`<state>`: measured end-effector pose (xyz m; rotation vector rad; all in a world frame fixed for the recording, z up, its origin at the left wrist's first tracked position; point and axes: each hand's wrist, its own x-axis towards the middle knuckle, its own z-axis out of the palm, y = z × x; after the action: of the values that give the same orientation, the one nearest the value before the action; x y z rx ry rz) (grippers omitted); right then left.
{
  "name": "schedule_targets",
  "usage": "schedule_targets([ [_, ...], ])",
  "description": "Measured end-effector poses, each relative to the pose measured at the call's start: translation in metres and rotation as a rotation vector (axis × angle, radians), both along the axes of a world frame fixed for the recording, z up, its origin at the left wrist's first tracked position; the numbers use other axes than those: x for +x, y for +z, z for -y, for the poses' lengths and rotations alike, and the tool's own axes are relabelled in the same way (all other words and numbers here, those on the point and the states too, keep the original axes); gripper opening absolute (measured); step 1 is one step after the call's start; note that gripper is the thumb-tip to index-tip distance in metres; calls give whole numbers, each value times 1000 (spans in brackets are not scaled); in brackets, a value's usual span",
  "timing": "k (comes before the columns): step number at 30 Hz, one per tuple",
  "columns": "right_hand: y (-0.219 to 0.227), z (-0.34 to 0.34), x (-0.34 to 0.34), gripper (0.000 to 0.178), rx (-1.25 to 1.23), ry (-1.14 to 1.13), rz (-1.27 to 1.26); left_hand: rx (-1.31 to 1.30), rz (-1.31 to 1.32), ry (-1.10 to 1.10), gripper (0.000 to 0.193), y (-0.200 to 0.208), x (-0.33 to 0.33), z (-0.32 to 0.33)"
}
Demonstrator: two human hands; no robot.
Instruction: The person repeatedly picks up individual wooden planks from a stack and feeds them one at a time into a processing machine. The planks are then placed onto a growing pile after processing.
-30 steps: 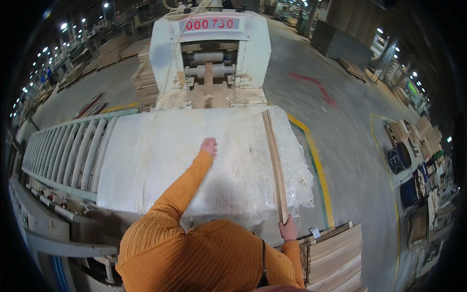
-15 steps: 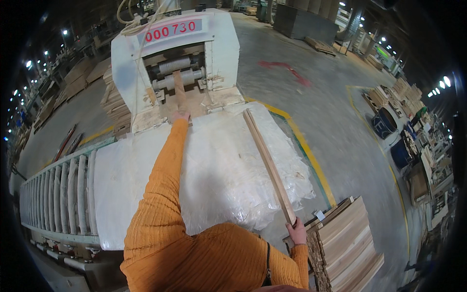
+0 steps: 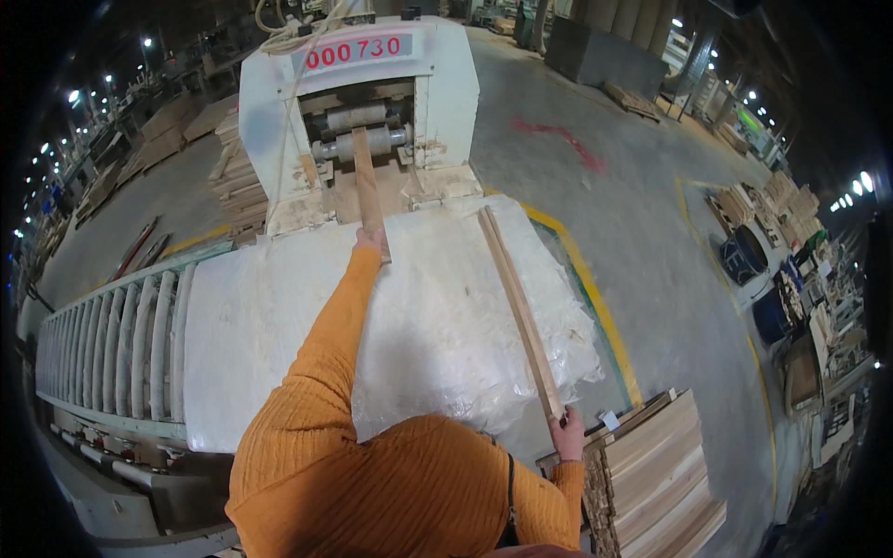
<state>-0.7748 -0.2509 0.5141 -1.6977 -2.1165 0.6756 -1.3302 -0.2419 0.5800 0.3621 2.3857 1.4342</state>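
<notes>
My left hand (image 3: 370,239) is closed round the near end of a wooden board (image 3: 366,191). This board runs from the metal rollers (image 3: 359,144) in the opening of a white machine (image 3: 446,102) out over a plastic-covered table (image 3: 279,325). At the table's right side, my right hand (image 3: 566,434) grips the near end of a long, narrow wooden strip (image 3: 519,316). The strip slants away from me across the plastic, its far end close to the machine's front. Fingers under both pieces are partly hidden.
Left of the table is a roller conveyor (image 3: 112,349). A stack of planks (image 3: 665,479) stands at my lower right. More boards (image 3: 240,177) are piled beside the machine's left side. Blue bins (image 3: 742,256) stand beyond the yellow floor line (image 3: 595,316) at right.
My left hand has drawn back toward me with the board, and more of the board shows outside the rollers. The right hand keeps hold of the strip. The view has shifted slightly.
</notes>
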Motion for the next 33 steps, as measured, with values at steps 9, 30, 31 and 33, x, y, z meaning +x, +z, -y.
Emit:
schedule_targets([
  [9,10,17,21,27,389,-34,-259,-68,-160,2,57,-5,51,30],
  [30,0,54,-50,37,-847,618,-685,637,1005,-120,53,-94,367,180],
  [31,1,60,-58,39,-983,597,-671,618,1195,-69,59,-96,379,191],
  [33,2,69,-72,41,-1163,663,-571,569,1147,-170,67,-97,395,205],
])
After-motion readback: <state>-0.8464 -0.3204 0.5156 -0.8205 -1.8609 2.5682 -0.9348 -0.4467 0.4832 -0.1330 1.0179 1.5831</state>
